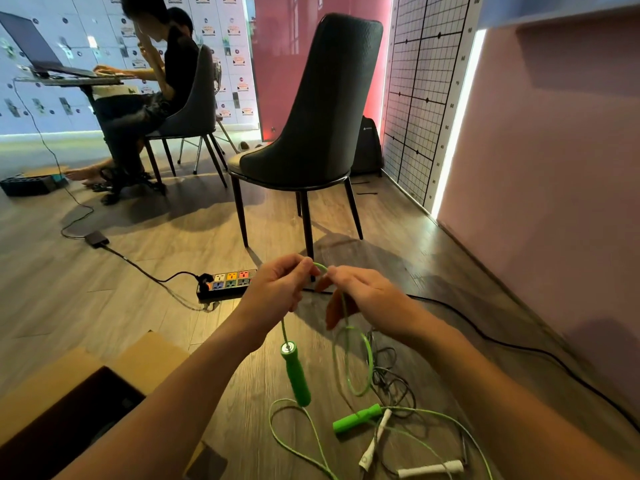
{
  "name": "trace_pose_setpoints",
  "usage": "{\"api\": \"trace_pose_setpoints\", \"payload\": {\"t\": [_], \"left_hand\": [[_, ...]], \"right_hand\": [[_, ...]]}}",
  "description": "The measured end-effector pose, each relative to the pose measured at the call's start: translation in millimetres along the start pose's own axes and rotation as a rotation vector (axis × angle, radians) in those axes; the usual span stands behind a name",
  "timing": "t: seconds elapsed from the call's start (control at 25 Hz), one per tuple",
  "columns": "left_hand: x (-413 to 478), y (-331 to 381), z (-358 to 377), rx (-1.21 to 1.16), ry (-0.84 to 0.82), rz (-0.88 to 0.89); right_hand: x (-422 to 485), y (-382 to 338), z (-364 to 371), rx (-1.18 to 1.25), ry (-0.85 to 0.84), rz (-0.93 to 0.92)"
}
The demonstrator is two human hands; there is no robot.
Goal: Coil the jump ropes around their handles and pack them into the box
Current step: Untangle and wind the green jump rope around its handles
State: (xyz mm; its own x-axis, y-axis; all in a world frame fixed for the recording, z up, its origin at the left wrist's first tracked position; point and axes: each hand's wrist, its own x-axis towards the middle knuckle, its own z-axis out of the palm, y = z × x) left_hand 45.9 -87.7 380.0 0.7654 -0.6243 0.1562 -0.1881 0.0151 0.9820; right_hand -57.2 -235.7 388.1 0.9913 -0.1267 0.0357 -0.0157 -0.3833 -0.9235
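Barely started: left hand (277,285) and right hand (367,296) pinch the uncoiled green jump rope (297,375), white-handled rope (431,468) loose on the floor (173,323) at 5 o'clock, box (152,362) at 8 o'clock shows nothing packed.

floor (156,244): wood-look planks, warm light across the middle
right wall (554,150): plain pinkish, bright light strip (458,116) down its edge
grid chart (415,81): upper right, beside the strip
chair (322,109): dark, high-backed, dead centre
desk (69,81): upper left, laptop (31,46) on it

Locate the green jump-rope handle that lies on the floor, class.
In the head view the floor handle lies low and right of centre, below the right hand, right of the hanging green handle, beside a white handle.
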Motion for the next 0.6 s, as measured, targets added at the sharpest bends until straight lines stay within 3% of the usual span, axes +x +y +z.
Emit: {"api": "trace_pose_setpoints", "payload": {"t": [0.16, 0.24, 0.32, 0.44, 0.6], "left_hand": [[0.6, 1.6, -8.9, -0.066, 0.143, -0.058], [0.3, 1.3, -9.6, -0.073, 0.170, -0.067], [0.3, 1.6, -9.9, -0.096, 0.196, -0.068], [-0.2, 5.1, -13.8, -0.185, 0.262, -0.021], [-1.2, 9.3, -18.7, -0.304, 0.379, 0.041]], "right_hand": [[-2.5, -10.9, -13.0, 0.589, -0.076, 0.175], [-0.8, -12.2, -23.6, 0.726, -0.026, 0.201], [1.7, -5.9, -30.4, 0.671, 0.105, 0.266], [3.6, 3.7, -36.1, 0.308, 0.376, 0.355], [1.7, 12.4, -48.7, -0.022, 0.568, 0.482]]}}
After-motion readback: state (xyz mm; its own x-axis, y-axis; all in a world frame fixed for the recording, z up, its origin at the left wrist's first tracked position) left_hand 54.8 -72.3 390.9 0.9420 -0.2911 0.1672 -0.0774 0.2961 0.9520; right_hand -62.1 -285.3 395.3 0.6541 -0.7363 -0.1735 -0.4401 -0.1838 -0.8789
